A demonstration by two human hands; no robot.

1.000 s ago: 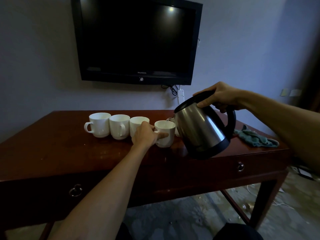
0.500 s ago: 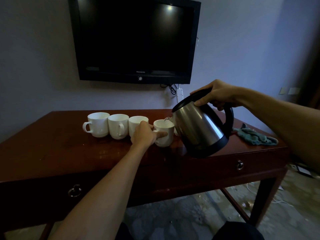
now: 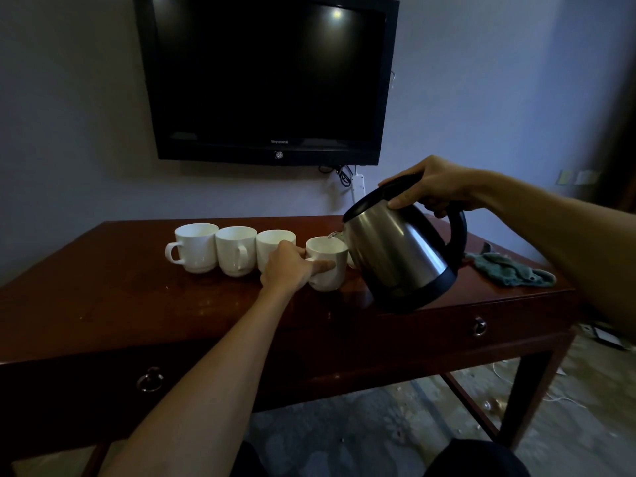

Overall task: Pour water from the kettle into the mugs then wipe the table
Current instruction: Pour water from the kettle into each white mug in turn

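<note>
A steel kettle [image 3: 395, 256] with a black lid and base hangs tilted left above the dark wooden table [image 3: 103, 304]. My right hand [image 3: 435, 185] grips its black handle, thumb on the lid. Its spout sits over the rim of a white mug [image 3: 327, 263], and a thin stream of water runs in. My left hand [image 3: 287, 268] holds that mug by its handle side, thumb laid along its wall. Three more white mugs [image 3: 237, 251] stand in a row to the left. Another mug is mostly hidden behind the kettle.
A crumpled green cloth [image 3: 509, 271] lies at the table's right end. A black television [image 3: 268, 77] hangs on the wall above, with a power strip [image 3: 358, 184] below it. Two drawers with ring pulls face me. Cables and debris lie on the floor at the right.
The kettle has tipped a little further left and its spout has come over the mug, where water now runs. My left hand stays on the mug.
</note>
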